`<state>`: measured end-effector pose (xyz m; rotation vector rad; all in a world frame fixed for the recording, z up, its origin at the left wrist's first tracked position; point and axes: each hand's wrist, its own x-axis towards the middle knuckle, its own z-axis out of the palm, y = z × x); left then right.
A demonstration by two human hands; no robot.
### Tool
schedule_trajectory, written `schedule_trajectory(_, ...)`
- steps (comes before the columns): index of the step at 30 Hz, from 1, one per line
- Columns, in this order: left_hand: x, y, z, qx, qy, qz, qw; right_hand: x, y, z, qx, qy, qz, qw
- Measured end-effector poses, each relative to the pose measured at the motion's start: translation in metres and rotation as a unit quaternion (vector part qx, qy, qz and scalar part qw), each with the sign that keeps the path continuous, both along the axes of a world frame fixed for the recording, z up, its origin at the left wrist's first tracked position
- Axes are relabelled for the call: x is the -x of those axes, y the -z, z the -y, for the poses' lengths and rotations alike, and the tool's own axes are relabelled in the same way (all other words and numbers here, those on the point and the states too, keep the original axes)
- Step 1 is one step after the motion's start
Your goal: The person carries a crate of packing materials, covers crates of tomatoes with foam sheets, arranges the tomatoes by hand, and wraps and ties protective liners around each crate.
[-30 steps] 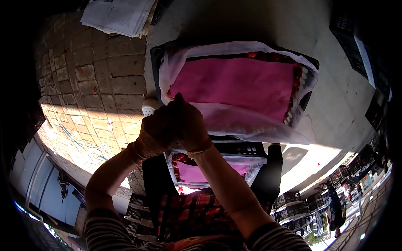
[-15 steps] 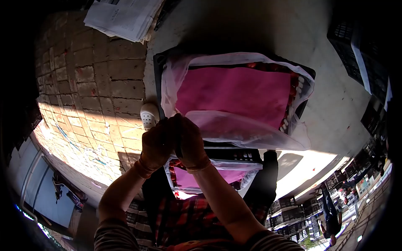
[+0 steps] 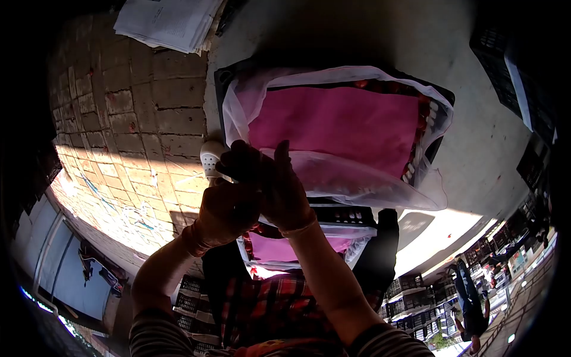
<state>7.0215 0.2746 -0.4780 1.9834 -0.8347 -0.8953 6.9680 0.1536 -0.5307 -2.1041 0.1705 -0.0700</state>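
Both hands are in shadow in front of a crate (image 3: 221, 80) lined with translucent white plastic film (image 3: 357, 178). A pink sheet (image 3: 339, 119) covers dark red round fruit (image 3: 423, 113) in it, which shows along the back and right edges. My left hand (image 3: 229, 208) is curled closed against the palm side of my right hand; what its fingers hold, if anything, is too dark to make out. My right hand (image 3: 285, 187) is raised, thumb apart and fingers extended to the left. Both wrists show a glove-like cuff.
A second lined crate with a pink sheet (image 3: 270, 250) and red fruit sits between my legs. A pale clog (image 3: 211, 157) stands left of the crate, and papers (image 3: 169, 24) lie at upper left. Dark crates (image 3: 505, 71) are at right; a person (image 3: 470, 303) is further off.
My hands have come off the film's left corner and loosened from their tight clasp. My right hand has opened and shifted right, with its thumb raised.
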Motion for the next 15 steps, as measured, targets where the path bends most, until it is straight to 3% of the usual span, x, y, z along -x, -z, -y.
schedule_trajectory(1, 0.003, -0.006, -0.002, -0.041, -0.063, -0.077, 0.994, 0.0, -0.001, 0.003, 0.263, -0.024, 0.094, 0.96)
schedule_trajectory(2, 0.008, -0.011, -0.002, -0.078, -0.122, -0.155, 0.977, 0.006, 0.007, -0.002, 0.246, -0.067, 0.05, 0.966)
schedule_trajectory(3, 0.009, -0.021, -0.005, -0.041, -0.038, -0.088, 0.995, 0.012, 0.016, -0.002, 0.233, -0.11, 0.003, 0.966)
schedule_trajectory(4, 0.012, -0.033, -0.008, 0.003, 0.045, -0.018, 0.999, 0.014, 0.025, 0.003, 0.138, -0.049, 0.052, 0.988)
schedule_trajectory(5, 0.021, -0.047, -0.009, -0.009, 0.022, -0.021, 1.0, 0.017, 0.041, 0.006, 0.072, -0.031, 0.023, 0.997)
schedule_trajectory(9, 0.089, -0.077, -0.047, -0.049, -0.19, -0.177, 0.964, 0.026, 0.05, 0.03, 0.228, -0.069, 0.066, 0.969)
schedule_trajectory(10, 0.094, -0.078, -0.03, 0.184, -0.33, -0.425, 0.823, 0.037, 0.037, 0.044, 0.136, -0.002, -0.01, 0.991)
schedule_trajectory(12, 0.11, -0.087, 0.009, 0.38, -0.415, -0.614, 0.554, 0.066, 0.0, 0.078, -0.059, 0.134, -0.155, 0.977)
schedule_trajectory(13, 0.124, -0.094, 0.034, 0.307, -0.492, -0.621, 0.527, 0.081, -0.02, 0.102, -0.156, 0.196, -0.22, 0.943)
schedule_trajectory(14, 0.133, -0.091, 0.051, 0.212, -0.49, -0.622, 0.573, 0.096, -0.036, 0.13, -0.251, 0.251, -0.28, 0.892)
schedule_trajectory(15, 0.142, -0.088, 0.069, 0.118, -0.475, -0.624, 0.61, 0.111, -0.049, 0.181, 0.111, 0.191, -0.187, 0.957)
